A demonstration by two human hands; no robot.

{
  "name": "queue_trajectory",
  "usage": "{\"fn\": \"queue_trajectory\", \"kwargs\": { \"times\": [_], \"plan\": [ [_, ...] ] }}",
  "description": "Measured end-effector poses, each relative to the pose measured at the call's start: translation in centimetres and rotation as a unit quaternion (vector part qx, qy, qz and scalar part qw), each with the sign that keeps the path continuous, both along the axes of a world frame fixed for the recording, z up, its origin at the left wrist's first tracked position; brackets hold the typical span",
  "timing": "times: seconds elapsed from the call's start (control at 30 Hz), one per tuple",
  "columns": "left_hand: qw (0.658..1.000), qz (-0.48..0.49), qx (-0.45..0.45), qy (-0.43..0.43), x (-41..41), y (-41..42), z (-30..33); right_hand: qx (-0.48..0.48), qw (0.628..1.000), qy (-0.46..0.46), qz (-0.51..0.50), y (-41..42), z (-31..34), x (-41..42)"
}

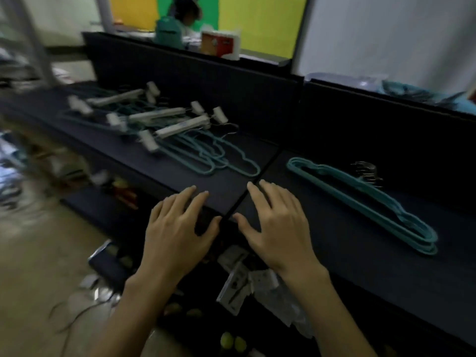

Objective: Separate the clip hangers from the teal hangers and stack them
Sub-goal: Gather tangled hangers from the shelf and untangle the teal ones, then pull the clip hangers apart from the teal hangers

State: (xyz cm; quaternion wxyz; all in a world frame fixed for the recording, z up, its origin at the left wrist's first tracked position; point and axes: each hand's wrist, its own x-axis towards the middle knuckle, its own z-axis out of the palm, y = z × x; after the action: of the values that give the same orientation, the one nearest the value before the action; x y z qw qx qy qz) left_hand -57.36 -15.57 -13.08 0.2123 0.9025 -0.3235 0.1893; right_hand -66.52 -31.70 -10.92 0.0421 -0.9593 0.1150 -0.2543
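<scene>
- The left hand is lying palm down at the near edge of the dark table, fingers spread wide and holding nothing.
- The right hand is lying the same way just beside it, fingers splayed, empty, its thumb pointing toward the left thumb.
- The two hands are sitting on either side of a seam running between two table sections, near each other but not touching.
- A mixed pile is lying on the left section, well beyond the left hand.
- In that pile, white clip hangers are resting across and on top of loose teal hangers, tangled at different angles.
- The loops of the loose teal ones are reaching toward the seam, near the hands but apart from them.
- A neat teal stack is lying on the right section, to the right of the right hand and clear of it.
- The stack's metal hooks are bunching together on its far side.
- A dark back panel is standing upright behind the table.
- Papers and other clutter are showing below the table edge, too blurred to identify.
</scene>
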Motion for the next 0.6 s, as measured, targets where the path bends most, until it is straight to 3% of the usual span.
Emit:
{"fn": "queue_trajectory", "kwargs": {
  "times": [0.23, 0.37, 0.6],
  "plan": [
    [0.987, 0.141, 0.002, 0.081, -2.9, 10.4, -4.5, 0.071, 0.989, -0.014, 0.126, 9.0, -3.1, 0.2],
    [0.977, 0.183, -0.007, 0.106, -1.7, 14.4, -6.1, 0.051, 0.989, 0.017, 0.134, 12.2, -4.4, 2.5],
    [0.976, 0.2, -0.03, 0.076, 5.6, 22.2, -5.5, 0.025, 0.99, 0.055, 0.126, 18.7, -5.7, 10.5]
  ]
}}
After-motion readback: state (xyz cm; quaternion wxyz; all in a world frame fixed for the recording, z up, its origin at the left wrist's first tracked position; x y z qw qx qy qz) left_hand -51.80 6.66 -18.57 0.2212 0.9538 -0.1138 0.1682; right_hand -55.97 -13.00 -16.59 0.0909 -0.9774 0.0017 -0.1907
